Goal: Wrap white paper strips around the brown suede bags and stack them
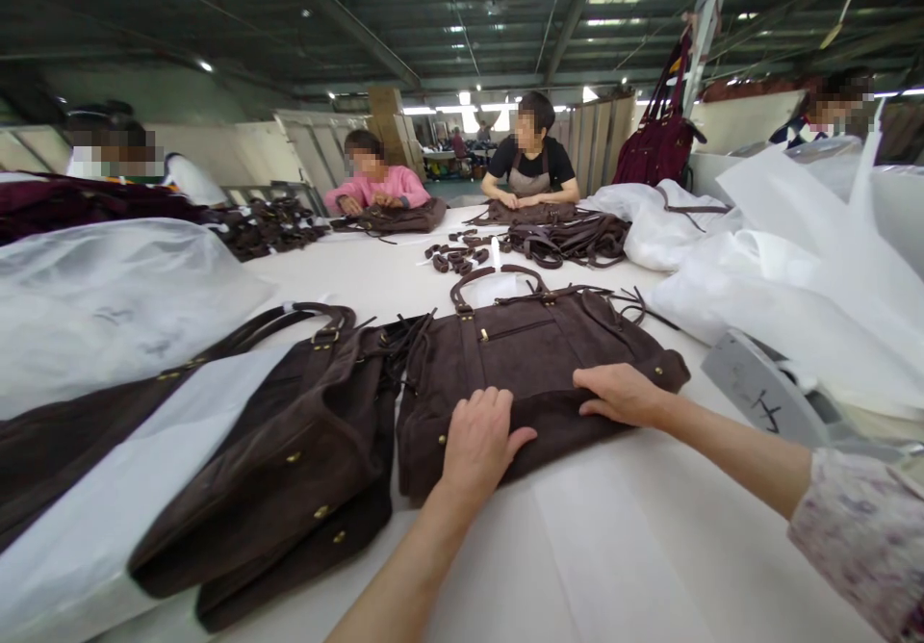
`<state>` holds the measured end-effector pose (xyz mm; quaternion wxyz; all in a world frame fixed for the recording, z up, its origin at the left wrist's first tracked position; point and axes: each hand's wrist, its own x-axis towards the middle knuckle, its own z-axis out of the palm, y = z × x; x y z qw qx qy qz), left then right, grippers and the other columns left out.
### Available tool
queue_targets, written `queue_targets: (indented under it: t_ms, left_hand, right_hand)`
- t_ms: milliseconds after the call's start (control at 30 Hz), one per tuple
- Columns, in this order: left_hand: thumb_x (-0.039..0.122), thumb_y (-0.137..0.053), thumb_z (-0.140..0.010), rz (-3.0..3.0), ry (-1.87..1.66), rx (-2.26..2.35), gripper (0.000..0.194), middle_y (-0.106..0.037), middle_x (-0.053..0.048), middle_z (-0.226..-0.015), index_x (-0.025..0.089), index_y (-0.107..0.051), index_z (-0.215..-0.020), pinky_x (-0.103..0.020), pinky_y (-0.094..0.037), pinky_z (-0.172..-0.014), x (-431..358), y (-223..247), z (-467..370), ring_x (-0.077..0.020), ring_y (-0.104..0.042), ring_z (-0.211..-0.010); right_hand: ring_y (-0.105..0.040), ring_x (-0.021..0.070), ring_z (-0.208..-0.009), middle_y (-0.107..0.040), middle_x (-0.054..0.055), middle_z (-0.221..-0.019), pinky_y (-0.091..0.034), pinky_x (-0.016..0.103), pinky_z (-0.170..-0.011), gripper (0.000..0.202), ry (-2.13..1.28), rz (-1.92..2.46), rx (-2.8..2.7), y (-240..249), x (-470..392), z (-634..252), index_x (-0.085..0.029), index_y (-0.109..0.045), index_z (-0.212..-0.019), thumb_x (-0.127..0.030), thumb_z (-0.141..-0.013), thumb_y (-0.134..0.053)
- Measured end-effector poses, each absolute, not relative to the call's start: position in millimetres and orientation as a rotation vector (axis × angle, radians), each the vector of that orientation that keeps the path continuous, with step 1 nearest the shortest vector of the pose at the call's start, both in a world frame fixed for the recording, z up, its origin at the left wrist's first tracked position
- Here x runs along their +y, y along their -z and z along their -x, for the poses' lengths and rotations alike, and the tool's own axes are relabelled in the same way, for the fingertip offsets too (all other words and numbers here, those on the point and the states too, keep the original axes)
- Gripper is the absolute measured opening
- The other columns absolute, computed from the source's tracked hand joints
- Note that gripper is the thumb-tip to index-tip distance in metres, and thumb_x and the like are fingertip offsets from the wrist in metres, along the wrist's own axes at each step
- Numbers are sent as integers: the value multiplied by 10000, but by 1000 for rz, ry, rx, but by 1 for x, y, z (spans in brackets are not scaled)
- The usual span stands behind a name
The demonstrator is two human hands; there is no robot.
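Note:
A dark brown handbag (520,373) lies on its side on the white table before me, its zip pocket facing up and its two looped handles pointing away. My left hand (478,441) is on its near edge at the left, fingers curled onto the leather and thumb apart. Farther right, my right hand (621,395) grips a fold of the same bag between fingers and thumb. Just left lie more brown handbags (289,460), overlapping, with a white sheet (166,441) across them. Brass studs show on their bases.
Brown straps (570,239) and small leather loops (454,256) lie farther back on the table (324,272). White plastic bags (108,296) bulge at left and right. A grey box (761,388) stands near my right forearm. Across the table, two people handle brown bags.

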<state>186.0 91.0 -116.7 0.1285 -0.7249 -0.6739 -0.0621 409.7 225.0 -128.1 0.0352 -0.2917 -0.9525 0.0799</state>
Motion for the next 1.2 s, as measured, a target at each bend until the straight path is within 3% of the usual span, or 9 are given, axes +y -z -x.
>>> queue_targets:
  t_ms: [167, 300, 433, 533, 633, 767, 900, 1067, 1200]
  left_hand:
    - [450, -617, -857, 2159, 255, -1812, 274, -558, -23, -828, 194, -520, -845, -342, -332, -708, 91, 133, -174, -225, -492, -811]
    - [312, -549, -913, 2193, 267, -1595, 179, -529, -16, -768, 206, -519, -772, -353, -322, -688, 82, 137, -171, -218, -461, -758]
    - [197, -579, -880, 2312, 250, -1406, 20, -538, -14, -810, 200, -568, -863, -342, -347, -699, 69, 142, -164, -204, -460, -767]
    - [182, -567, -884, 2329, 260, -1330, 108, -563, -39, -907, 181, -594, -988, -341, -386, -749, 60, 144, -158, -206, -485, -839]
    - [121, -489, -905, 2311, 275, -1245, 225, -576, -81, -1018, 145, -588, -1106, -356, -408, -833, 54, 144, -154, -216, -501, -926]
    - [96, -437, -915, 2302, 263, -1238, 307, -583, -96, -1042, 124, -562, -1193, -368, -427, -851, 53, 145, -151, -224, -515, -941]
    - [92, -376, -930, 2287, 297, -1225, 332, -587, -104, -1041, 113, -565, -1201, -381, -432, -866, 55, 149, -148, -229, -524, -946]
    - [85, -331, -932, 2245, 329, -1229, 385, -593, -108, -1080, 129, -549, -1246, -383, -424, -904, 55, 152, -141, -231, -529, -989]
    - [57, -350, -907, 2252, 270, -1245, 449, -598, -93, -1105, 164, -499, -1317, -354, -415, -924, 52, 150, -139, -216, -537, -1007]
  right_hand:
    - [-609, 204, -887, -610, 43, -1031, -432, 269, -710, 423, -155, 750, -3045, 111, 228, -430, -209, -503, -1080, -244, -731, -739]
    - [-625, 195, -922, -644, 73, -1068, -474, 294, -743, 89, 152, 567, -2920, 135, 217, -451, -185, -569, -984, -184, -906, -526]
    - [-537, 231, -1192, -575, 97, -1303, -471, 383, -948, 258, 259, 367, -2676, 174, 200, -466, -186, -624, -1077, -143, -959, -398]
    - [-492, 252, -1256, -478, 99, -1407, -459, 413, -992, 388, 229, 386, -2708, 180, 198, -469, -253, -561, -1272, -118, -951, -391]
    - [-528, 236, -1223, -392, 93, -1470, -482, 363, -965, 558, 65, 465, -2841, 162, 205, -466, -337, -420, -1403, -61, -920, -377]
    - [-525, 218, -1222, -416, 89, -1454, -462, 331, -981, 627, -238, 424, -3016, 121, 216, -463, -317, -322, -1460, -113, -884, -460]
    - [-499, 211, -1236, -507, 87, -1367, -416, 324, -1011, 626, -291, 315, -3117, 91, 232, -474, -272, -359, -1446, -150, -857, -534]
    - [-659, 160, -879, -684, 56, -1030, -503, 254, -791, 372, -30, 606, -3098, 109, 250, -496, -227, -572, -1231, -134, -878, -502]
    - [-621, 180, -1076, -581, 110, -1294, -514, 307, -908, 428, 277, 520, -2841, 153, 242, -504, -218, -543, -1289, -71, -922, -381]
